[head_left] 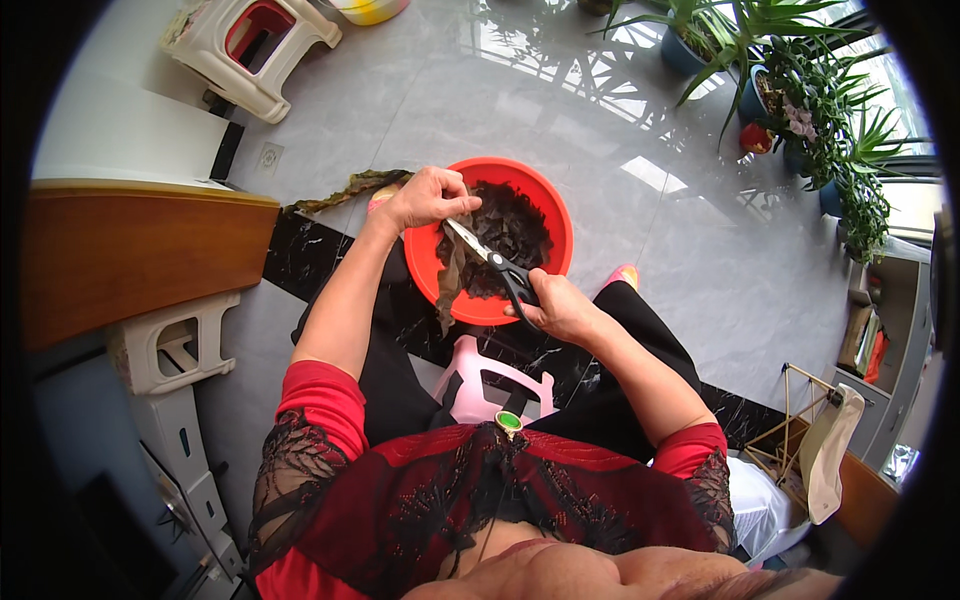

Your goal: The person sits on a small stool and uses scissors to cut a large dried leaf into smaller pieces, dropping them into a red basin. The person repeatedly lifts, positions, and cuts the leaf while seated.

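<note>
Black-handled scissors (504,264) are held in my right hand (561,306), their metal blades pointing up and left over a red plastic basin (562,232). My left hand (429,199) pinches a long, brownish, dried leafy strip (451,281) that looks like seaweed, above the basin's left side. One part of the strip hangs over the near left rim. Another greenish-brown length (346,190) extends left from beneath my left hand. The scissor tips are close to my left fingers; whether the blades touch the strip is unclear. Dark, crinkled pieces (514,225) lie in the basin.
A pink plastic stool (472,382) stands between my legs. White plastic stools (281,82) are at the upper left and left, near a wooden panel (150,259). Potted plants (682,52) line the window side. A folding frame with beige fabric (829,457) stands at the lower right.
</note>
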A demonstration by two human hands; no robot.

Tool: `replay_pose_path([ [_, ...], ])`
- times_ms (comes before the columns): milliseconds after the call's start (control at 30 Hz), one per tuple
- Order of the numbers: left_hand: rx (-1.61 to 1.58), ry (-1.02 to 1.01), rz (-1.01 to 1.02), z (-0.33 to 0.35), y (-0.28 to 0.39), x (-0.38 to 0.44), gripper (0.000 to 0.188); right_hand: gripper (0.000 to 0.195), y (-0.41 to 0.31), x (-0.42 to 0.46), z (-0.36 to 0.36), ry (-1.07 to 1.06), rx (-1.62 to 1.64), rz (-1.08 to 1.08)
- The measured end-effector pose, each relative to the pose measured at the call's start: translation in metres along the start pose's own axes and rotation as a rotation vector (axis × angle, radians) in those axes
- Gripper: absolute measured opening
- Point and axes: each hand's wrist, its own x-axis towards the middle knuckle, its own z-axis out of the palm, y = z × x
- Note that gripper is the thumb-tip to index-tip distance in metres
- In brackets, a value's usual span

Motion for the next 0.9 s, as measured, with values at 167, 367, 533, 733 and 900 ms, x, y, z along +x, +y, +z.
replay_pose_path([
  [167,-0.197,-0.063,-0.122,0.008,-0.005,0.004,0.042,0.054,-0.002,-0.002,-0.005,-0.032,0.062,0.012],
  [367,-0.016,0.244,-0.170,-0.003,-0.044,0.009,0.039,0.053,0.008,0.001,-0.013,0.012,0.222,0.120],
  [533,0.000,0.164,-0.406,0.013,-0.125,0.000,0.011,0.056,0.012,0.004,-0.031,0.193,0.203,0.168],
  [733,0.604,-0.188,-0.772,0.110,-0.169,0.000,0.037,0.056,0.006,-0.002,-0.038,0.231,0.231,0.227],
  [900,0.713,-0.067,-0.835,0.155,-0.196,0.001,0.047,0.056,0.009,-0.003,-0.034,0.211,0.187,0.231],
])
